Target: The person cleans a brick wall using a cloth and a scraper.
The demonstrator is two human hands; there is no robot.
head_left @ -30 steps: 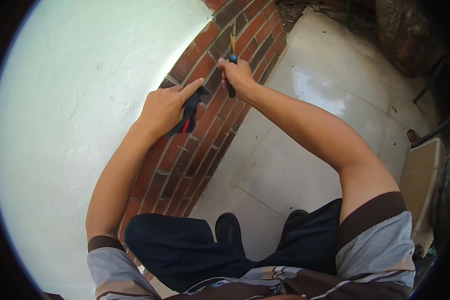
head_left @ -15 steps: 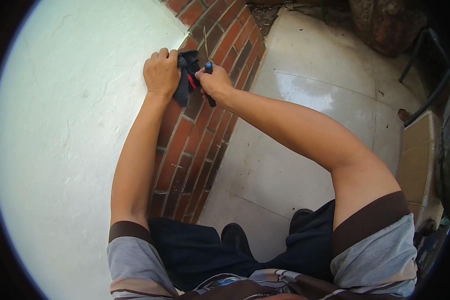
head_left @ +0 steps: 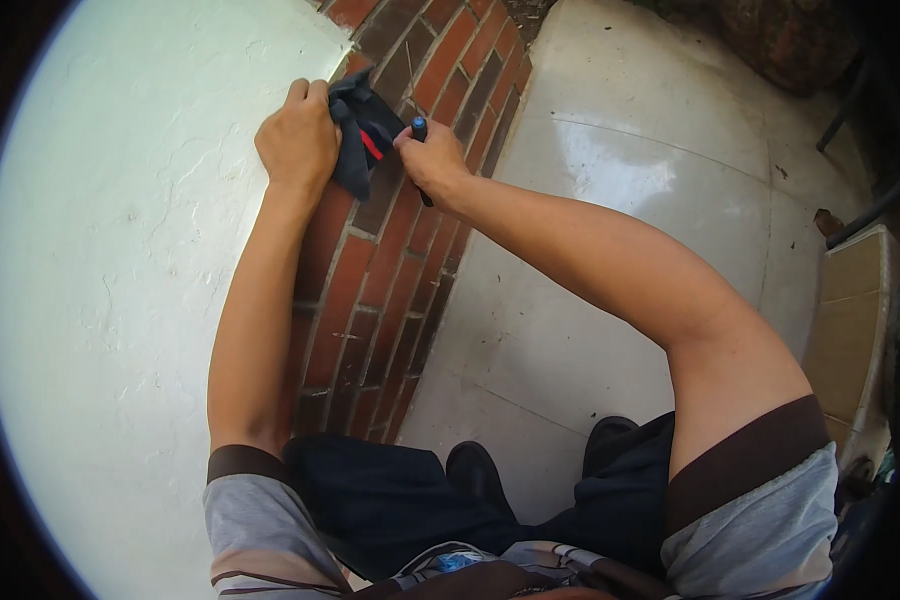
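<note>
My left hand (head_left: pixel 298 138) is closed on a dark grey cloth (head_left: pixel 353 165) with a red stripe, at the edge where the white surface meets the brick. The cloth is bunched, and its lower part hangs over the bricks. To its right, my right hand (head_left: pixel 434 160) is wrapped round a screwdriver (head_left: pixel 419 129) with a black handle and a blue end, its thin shaft pointing away from me. A dark edge of the cloth reaches the fingertips of my right hand. The fingers of my left hand are partly hidden behind the cloth.
A white rough-plastered surface (head_left: pixel 120 300) fills the left side, bordered by a red-brown brick face (head_left: pixel 355 300). Pale floor tiles (head_left: pixel 570 300) lie below, with my dark shoes (head_left: pixel 477 475) on them. At the right stand a tan tiled block (head_left: pixel 852 335) and dark metal bars (head_left: pixel 868 212).
My left hand and the cloth have shifted left and slightly up, away from my right hand. The cloth looks more spread out between the hands. My right hand keeps the screwdriver in nearly the same place.
</note>
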